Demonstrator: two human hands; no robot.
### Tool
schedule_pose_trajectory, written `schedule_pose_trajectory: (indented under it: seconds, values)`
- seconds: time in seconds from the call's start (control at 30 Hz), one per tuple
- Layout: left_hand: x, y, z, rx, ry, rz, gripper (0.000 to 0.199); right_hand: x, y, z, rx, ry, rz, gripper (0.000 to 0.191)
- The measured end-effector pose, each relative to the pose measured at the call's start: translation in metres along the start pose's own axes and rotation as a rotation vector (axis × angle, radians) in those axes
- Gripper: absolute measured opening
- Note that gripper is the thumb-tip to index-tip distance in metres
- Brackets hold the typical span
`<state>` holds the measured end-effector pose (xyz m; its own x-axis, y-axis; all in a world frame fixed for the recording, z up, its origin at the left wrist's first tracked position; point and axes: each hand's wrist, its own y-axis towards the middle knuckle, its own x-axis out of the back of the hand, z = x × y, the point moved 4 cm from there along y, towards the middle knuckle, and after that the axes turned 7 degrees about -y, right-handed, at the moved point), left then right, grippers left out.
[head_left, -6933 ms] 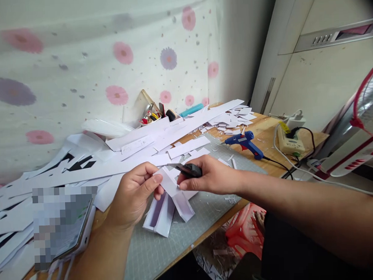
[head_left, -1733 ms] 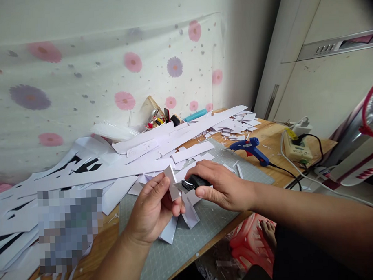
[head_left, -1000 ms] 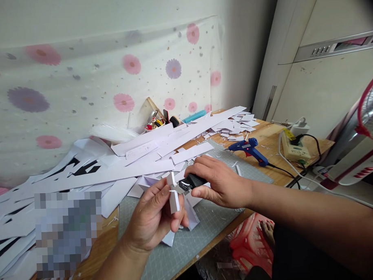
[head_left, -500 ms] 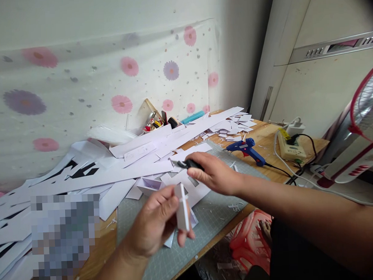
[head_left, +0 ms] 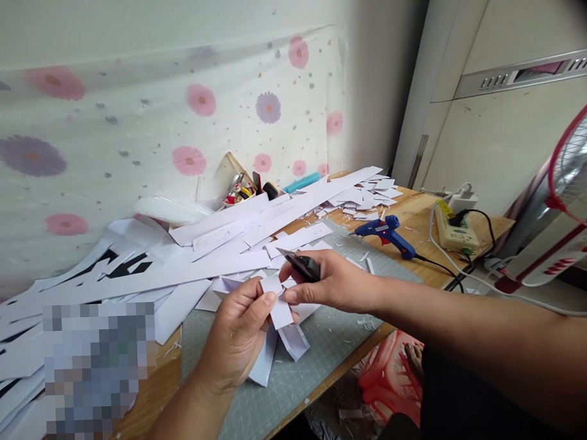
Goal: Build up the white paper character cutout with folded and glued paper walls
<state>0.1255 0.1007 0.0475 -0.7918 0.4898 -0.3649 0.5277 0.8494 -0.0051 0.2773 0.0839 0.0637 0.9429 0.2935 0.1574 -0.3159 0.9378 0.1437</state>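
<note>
My left hand (head_left: 242,324) pinches a small white foam-board piece (head_left: 280,310) between thumb and fingers, its flat face turned toward me. Close beside it, my right hand (head_left: 334,276) is closed around a black utility knife (head_left: 305,266), the blade pointing up and left. My right thumb and fingertips come up to the edge of the white piece; whether they press on it I cannot tell. Beneath both hands lie a grey-green cutting mat (head_left: 223,408) and folded white board pieces (head_left: 294,340), partly covered by my left hand.
A blue glue gun (head_left: 385,233) lies at the mat's right, its cord running to a power strip (head_left: 457,230). Long white board strips (head_left: 194,268) are piled at left and behind. Offcuts (head_left: 364,195) heap at the back. A red stool (head_left: 393,377) stands below the table edge.
My right hand has moved down and left to meet the white piece. My left hand has turned the piece from edge-on to face-on.
</note>
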Motion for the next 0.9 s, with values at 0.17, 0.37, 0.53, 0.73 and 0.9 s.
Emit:
schedule_pose_trajectory:
  seconds: [0.17, 0.37, 0.53, 0.73, 0.9]
  values:
    - [0.0, 0.0, 0.004, 0.032, -0.034, 0.047, 0.035, -0.006, 0.0, 0.0, -0.022, 0.137, 0.015, 0.037]
    - [0.003, 0.001, 0.003, 0.031, -0.103, 0.077, 0.04, 0.012, 0.0, 0.0, -0.008, -0.112, -0.171, 0.015]
    - [0.002, 0.001, -0.002, 0.06, -0.102, 0.006, 0.037, 0.021, -0.004, 0.002, 0.104, -0.297, -0.079, 0.036]
    - [-0.002, 0.0, -0.005, 0.033, -0.094, -0.023, 0.04, 0.018, -0.01, -0.003, 0.116, -0.308, 0.169, 0.05]
    - [-0.003, -0.001, -0.005, 0.04, -0.118, -0.005, 0.037, 0.017, -0.009, 0.002, 0.248, -0.541, 0.111, 0.05]
